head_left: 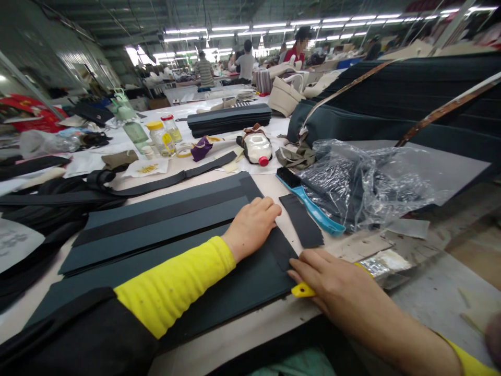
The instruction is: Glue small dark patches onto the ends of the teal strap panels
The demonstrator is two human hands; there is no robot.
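Note:
Dark green-blue sheets point(219, 287) lie in a stack in front of me, with a black strip point(279, 245) along the right edge. My left hand point(254, 227), its fingers curled and tips hidden, presses down on that strip midway along. At the strip's near corner my right hand point(324, 277) is closed, thumb and forefinger at the corner. A yellow handle point(303, 290) with a hole in its end sticks out from under the right palm; the working end of this tool is not clear to me.
Right of the stack lie a short black piece point(301, 220), a blue brush point(313, 206) and clear plastic wrap point(368, 183). Behind stand a white bottle point(256, 146), glass jars point(161, 140) and folded dark panels point(229, 119). Black strapping point(50, 198) heaps at left. People work far back.

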